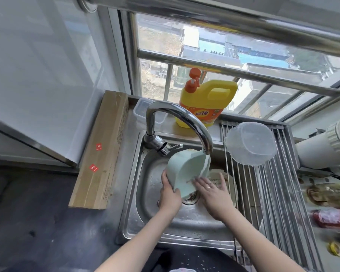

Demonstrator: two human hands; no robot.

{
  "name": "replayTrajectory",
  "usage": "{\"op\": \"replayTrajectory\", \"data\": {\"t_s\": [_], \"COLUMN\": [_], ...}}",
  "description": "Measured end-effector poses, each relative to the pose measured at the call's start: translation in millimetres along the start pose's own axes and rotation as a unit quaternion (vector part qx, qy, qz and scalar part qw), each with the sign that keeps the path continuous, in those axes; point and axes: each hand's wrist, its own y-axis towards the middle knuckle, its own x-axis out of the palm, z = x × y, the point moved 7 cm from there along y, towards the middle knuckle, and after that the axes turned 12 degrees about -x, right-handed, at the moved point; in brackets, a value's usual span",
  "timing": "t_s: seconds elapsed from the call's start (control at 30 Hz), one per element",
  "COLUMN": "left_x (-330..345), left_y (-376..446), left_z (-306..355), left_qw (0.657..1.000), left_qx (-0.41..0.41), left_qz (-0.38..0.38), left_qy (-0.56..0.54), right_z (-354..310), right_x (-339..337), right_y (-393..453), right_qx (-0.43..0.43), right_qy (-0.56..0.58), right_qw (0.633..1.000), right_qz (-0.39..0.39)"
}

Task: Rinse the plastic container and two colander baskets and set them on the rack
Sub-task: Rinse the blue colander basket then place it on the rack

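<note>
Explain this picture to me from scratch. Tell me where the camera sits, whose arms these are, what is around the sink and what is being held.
There is one picture, taken by a wide-angle camera worn on a person's head, looking down at their own bare arms. No machine is involved.

The left hand has its grip curled round the lower edge of a pale green basket, tilted under the faucet over the steel sink. The right hand lies with straight fingers against the basket's other side. A beige colander basket sits in the sink behind that hand.

To the right, a metal-rod drying rack carries a clear plastic container, turned upside down. Behind the faucet stand a yellow detergent jug and another clear container. A long cardboard box lies left of the sink.
</note>
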Motion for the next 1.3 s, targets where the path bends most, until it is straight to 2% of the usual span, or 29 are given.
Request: {"op": "replayTrajectory", "data": {"t_s": [0.03, 0.07, 0.13, 0.17, 0.23, 0.3, 0.4, 0.43, 0.53, 0.57, 0.6, 0.67, 0.7, 0.77, 0.83, 0.93, 1.07, 1.17, 1.3], "left_x": [0.1, -0.1, 0.5, 1.3, 6.6, 13.3, 15.9, 15.0, 14.1, 14.2, 13.8, 9.8, 5.3, -4.2, -6.0, 2.8, 13.9, 17.5, 21.6], "left_y": [1.5, 2.4, 4.7, 5.0, 0.6, -2.3, -4.0, -3.4, -4.6, -1.6, -0.6, 2.2, 3.2, 5.6, 12.1, 16.6, -0.2, -9.0, -4.8], "left_z": [2.4, 4.1, 4.5, 4.6, 6.9, 11.2, 10.3, 8.2, 7.0, 7.4, 7.9, 5.2, 3.6, 2.3, -3.3, -18.7, -23.4, -10.2, 6.4], "left_qw": [1.0, 1.0, 1.0, 0.999, 0.993, 0.992, 0.994, 0.993, 0.987, 0.989, 0.991, 0.993, 0.993, 0.985, 0.979, 0.968, 0.925, 0.905, 0.873], "left_qx": [0.005, 0.007, 0.005, 0.008, -0.002, 0.004, 0.016, 0.011, -0.018, -0.009, -0.002, 0.003, 0.005, -0.004, -0.035, -0.134, -0.241, -0.266, -0.3], "left_qz": [-0.003, -0.003, -0.002, -0.011, -0.062, -0.085, -0.074, -0.073, -0.091, -0.085, -0.077, -0.062, -0.057, -0.065, -0.08, -0.108, -0.162, -0.177, -0.16], "left_qy": [-0.008, -0.018, -0.029, -0.043, -0.099, -0.094, -0.078, -0.097, -0.131, -0.119, -0.11, -0.098, -0.107, -0.158, -0.186, -0.18, -0.245, -0.282, -0.351], "right_z": [-4.6, -21.4, -55.0, -55.3, -20.6, -11.4, -47.6, -46.4, -5.4, -4.4, -12.7, -33.3, -29.2, 4.8, 25.4, 23.3, 19.3, 15.9, 15.0], "right_x": [0.0, 1.3, 7.9, 0.7, -6.4, -2.1, 10.7, 11.4, 4.7, 4.1, 5.5, 9.8, 5.4, -9.5, -11.9, -6.0, -4.9, -3.0, -4.9], "right_y": [2.5, 6.5, 9.7, 13.2, 15.1, 15.3, 16.8, 14.5, 7.4, 5.5, 5.4, 5.6, 3.3, -12.0, -31.9, -40.5, -43.9, -41.6, -28.5], "right_qx": [0.008, -0.019, -0.072, -0.074, -0.011, 0.064, 0.017, -0.002, 0.03, 0.04, 0.033, 0.021, 0.049, 0.17, 0.246, 0.266, 0.293, 0.3, 0.279], "right_qy": [0.009, 0.057, 0.168, 0.174, 0.07, 0.026, 0.205, 0.218, 0.066, 0.071, 0.132, 0.327, 0.372, 0.376, 0.371, 0.455, 0.538, 0.571, 0.626], "right_qw": [1.0, 0.998, 0.98, 0.979, 0.997, 0.996, 0.976, 0.973, 0.997, 0.996, 0.99, 0.943, 0.927, 0.901, 0.871, 0.818, 0.738, 0.707, 0.682], "right_qz": [-0.012, -0.012, -0.081, -0.071, -0.027, -0.049, -0.07, -0.077, -0.037, -0.032, -0.033, -0.054, -0.016, 0.131, 0.208, 0.229, 0.282, 0.29, 0.255]}}
